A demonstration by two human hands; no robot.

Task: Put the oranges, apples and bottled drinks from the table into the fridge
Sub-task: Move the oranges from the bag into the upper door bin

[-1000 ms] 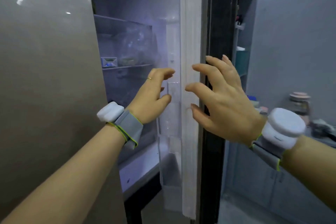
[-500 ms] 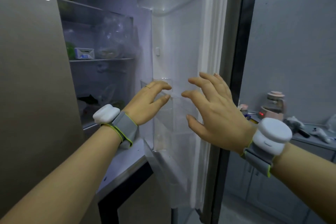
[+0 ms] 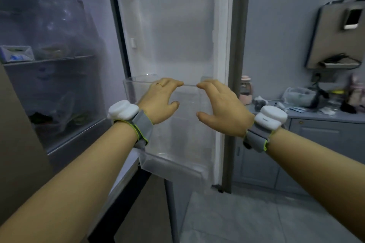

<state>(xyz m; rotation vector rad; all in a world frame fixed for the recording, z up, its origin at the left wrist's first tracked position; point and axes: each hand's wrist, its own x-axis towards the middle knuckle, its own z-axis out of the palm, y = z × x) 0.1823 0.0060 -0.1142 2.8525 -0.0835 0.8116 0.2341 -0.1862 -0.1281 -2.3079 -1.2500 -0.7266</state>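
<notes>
**Fridge open; both hands at the door bin**

Nearest, two forearms reach forward. The left hand [image 3: 160, 100] and right hand [image 3: 223, 108] sit close together at the top rim of the clear door bin [image 3: 177, 156]. The fingers are bent with tips at the rim and the thumbs spread below; whether they clasp it cannot be told.

Judgement: loading has not begun. Check that the bin is seated and leave the door wide before fetching goods.

The fridge [image 3: 173, 25] stands open directly ahead, with a white door liner and dim glass shelves [image 3: 49, 59] bearing bags and a small box [image 3: 16, 53]. No oranges, apples or bottles are in view. A cluttered counter [image 3: 320, 117] lies beyond.
</notes>
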